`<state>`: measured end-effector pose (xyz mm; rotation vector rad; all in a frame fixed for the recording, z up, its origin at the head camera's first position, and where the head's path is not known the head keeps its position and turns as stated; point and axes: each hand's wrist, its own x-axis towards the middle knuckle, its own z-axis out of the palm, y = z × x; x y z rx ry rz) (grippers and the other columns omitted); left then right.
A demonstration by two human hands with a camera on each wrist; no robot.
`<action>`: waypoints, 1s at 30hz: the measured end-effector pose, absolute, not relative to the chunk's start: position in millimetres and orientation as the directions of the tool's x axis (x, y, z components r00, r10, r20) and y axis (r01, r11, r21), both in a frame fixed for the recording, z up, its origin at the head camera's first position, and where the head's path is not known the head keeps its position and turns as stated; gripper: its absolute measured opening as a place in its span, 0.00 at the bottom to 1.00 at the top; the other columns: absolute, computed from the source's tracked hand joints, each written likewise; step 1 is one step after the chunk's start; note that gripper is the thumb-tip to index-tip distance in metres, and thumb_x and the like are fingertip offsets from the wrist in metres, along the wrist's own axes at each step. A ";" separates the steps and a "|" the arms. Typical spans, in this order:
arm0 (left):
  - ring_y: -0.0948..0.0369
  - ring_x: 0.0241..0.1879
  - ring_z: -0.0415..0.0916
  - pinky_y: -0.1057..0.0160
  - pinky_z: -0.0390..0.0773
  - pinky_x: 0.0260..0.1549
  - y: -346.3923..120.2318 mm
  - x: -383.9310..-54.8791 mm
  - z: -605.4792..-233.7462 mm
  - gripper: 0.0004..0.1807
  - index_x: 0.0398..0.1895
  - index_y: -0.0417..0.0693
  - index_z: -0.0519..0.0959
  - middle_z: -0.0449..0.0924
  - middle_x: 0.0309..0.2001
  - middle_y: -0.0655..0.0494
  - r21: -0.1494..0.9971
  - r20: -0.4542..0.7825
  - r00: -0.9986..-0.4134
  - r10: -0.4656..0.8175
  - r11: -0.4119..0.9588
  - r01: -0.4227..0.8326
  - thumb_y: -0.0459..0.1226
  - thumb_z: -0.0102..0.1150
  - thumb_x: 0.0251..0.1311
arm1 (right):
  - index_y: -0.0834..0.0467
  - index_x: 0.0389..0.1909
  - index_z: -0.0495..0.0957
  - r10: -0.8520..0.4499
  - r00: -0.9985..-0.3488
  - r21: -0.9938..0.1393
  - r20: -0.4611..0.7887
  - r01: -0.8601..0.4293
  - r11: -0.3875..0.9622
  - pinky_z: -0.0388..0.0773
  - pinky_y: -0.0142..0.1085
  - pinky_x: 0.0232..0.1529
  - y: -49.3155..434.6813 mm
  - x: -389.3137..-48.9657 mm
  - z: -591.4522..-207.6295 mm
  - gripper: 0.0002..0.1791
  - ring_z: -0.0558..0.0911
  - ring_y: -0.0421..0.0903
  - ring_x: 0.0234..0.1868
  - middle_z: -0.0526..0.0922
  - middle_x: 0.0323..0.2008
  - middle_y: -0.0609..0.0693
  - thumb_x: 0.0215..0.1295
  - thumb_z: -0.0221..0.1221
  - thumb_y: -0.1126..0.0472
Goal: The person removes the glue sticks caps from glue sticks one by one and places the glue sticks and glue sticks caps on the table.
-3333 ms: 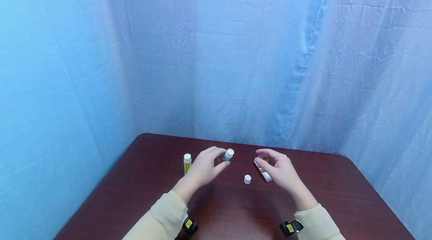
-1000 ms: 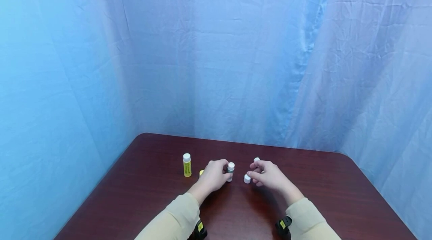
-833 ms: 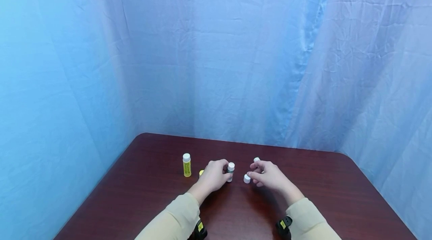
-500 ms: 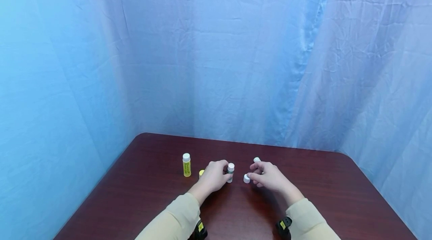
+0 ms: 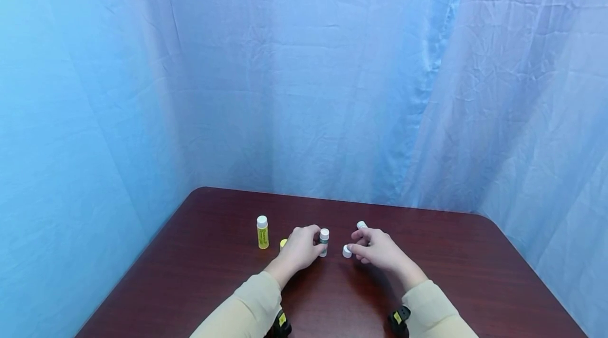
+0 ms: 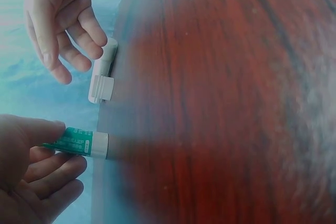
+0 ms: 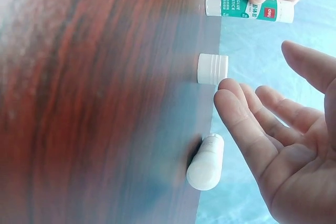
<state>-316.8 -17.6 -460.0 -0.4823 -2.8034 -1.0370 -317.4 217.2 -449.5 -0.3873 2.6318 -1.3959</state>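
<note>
My left hand (image 5: 298, 248) holds a green glue stick (image 7: 247, 7) between thumb and fingers; it stands upright on the table, its white top (image 5: 324, 234) showing above the hand. Right of it, a small white cap (image 7: 212, 69) stands on the table. My right hand (image 5: 380, 248) hovers beside this cap, fingers relaxed and slightly bent, with nothing in its grasp. In the right wrist view its fingertips come close to the cap; whether they touch it I cannot tell. A white rounded tube (image 7: 205, 163) lies on the table, mostly hidden by my right hand in the head view.
A yellow tube with a white cap (image 5: 263, 235) stands upright to the left. Partly behind my left hand shows a yellow-topped object (image 5: 283, 243). The dark red-brown table (image 5: 199, 285) has blue curtains (image 5: 304, 90) hanging behind and at both sides.
Since the earliest frame, my left hand has lowered the glue stick onto the table, and my right hand has moved left and down towards the cap. Over the last second both hands stay nearly still.
</note>
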 end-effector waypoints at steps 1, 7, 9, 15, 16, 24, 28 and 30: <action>0.64 0.36 0.80 0.61 0.81 0.38 -17.9 -316.4 -459.5 0.10 0.45 0.49 0.82 0.84 0.36 0.58 0.618 0.211 -0.944 0.254 0.714 0.330 0.40 0.70 0.63 | 0.67 0.56 0.77 -0.288 -0.958 -0.828 0.000 -0.161 0.537 0.85 0.43 0.36 217.0 -317.2 -449.2 0.22 0.86 0.55 0.35 0.85 0.36 0.55 0.67 0.67 0.58; 0.60 0.42 0.83 0.58 0.82 0.42 -20.6 -313.1 -454.8 0.15 0.49 0.45 0.81 0.85 0.41 0.54 0.657 0.195 -0.948 0.252 0.684 0.317 0.39 0.71 0.63 | 0.65 0.55 0.78 -0.291 -0.957 -0.817 0.023 -0.186 0.547 0.85 0.43 0.35 219.1 -316.5 -446.6 0.21 0.86 0.56 0.34 0.85 0.35 0.54 0.66 0.68 0.58; 0.58 0.43 0.83 0.58 0.82 0.43 -21.4 -311.8 -452.4 0.16 0.50 0.45 0.81 0.84 0.41 0.53 0.666 0.195 -0.949 0.248 0.677 0.314 0.40 0.71 0.62 | 0.65 0.55 0.78 -0.288 -0.957 -0.811 0.032 -0.193 0.553 0.85 0.43 0.36 220.4 -315.6 -445.0 0.22 0.86 0.56 0.34 0.85 0.36 0.53 0.66 0.69 0.58; 0.57 0.43 0.83 0.57 0.82 0.43 -25.0 -306.3 -443.2 0.18 0.50 0.45 0.80 0.84 0.42 0.53 0.675 0.214 -0.945 0.245 0.663 0.325 0.44 0.70 0.62 | 0.63 0.57 0.78 -0.269 -0.961 -0.802 0.062 -0.209 0.559 0.85 0.43 0.37 223.8 -309.5 -436.8 0.24 0.87 0.55 0.37 0.85 0.41 0.55 0.65 0.69 0.56; 0.57 0.43 0.83 0.57 0.82 0.43 -25.9 -305.5 -441.9 0.18 0.50 0.45 0.80 0.84 0.42 0.53 0.671 0.226 -0.942 0.248 0.661 0.335 0.44 0.70 0.63 | 0.63 0.57 0.79 -0.268 -0.961 -0.802 0.069 -0.213 0.557 0.85 0.43 0.37 224.4 -308.4 -435.2 0.24 0.87 0.55 0.37 0.85 0.41 0.55 0.65 0.69 0.56; 0.60 0.47 0.81 0.57 0.81 0.48 -32.5 -295.3 -431.2 0.19 0.55 0.49 0.79 0.82 0.47 0.56 0.630 0.381 -0.896 0.227 0.646 0.431 0.47 0.67 0.65 | 0.57 0.59 0.79 -0.276 -0.956 -0.804 0.103 -0.243 0.543 0.85 0.46 0.38 230.8 -301.3 -424.2 0.25 0.87 0.55 0.36 0.85 0.43 0.52 0.66 0.69 0.51; 0.58 0.48 0.81 0.56 0.80 0.49 -35.9 -290.1 -425.3 0.20 0.57 0.48 0.79 0.82 0.49 0.56 0.613 0.445 -0.868 0.221 0.631 0.475 0.47 0.67 0.66 | 0.56 0.59 0.79 -0.276 -0.951 -0.782 0.137 -0.275 0.559 0.84 0.45 0.38 232.0 -294.8 -418.8 0.23 0.87 0.51 0.32 0.85 0.42 0.50 0.67 0.68 0.52; 0.58 0.48 0.81 0.56 0.80 0.49 -37.7 -287.0 -423.1 0.21 0.57 0.48 0.79 0.82 0.49 0.56 0.604 0.461 -0.859 0.223 0.630 0.487 0.47 0.67 0.65 | 0.55 0.58 0.79 -0.273 -0.950 -0.769 0.154 -0.289 0.570 0.83 0.43 0.37 232.7 -290.8 -415.6 0.22 0.86 0.48 0.31 0.85 0.41 0.49 0.67 0.68 0.52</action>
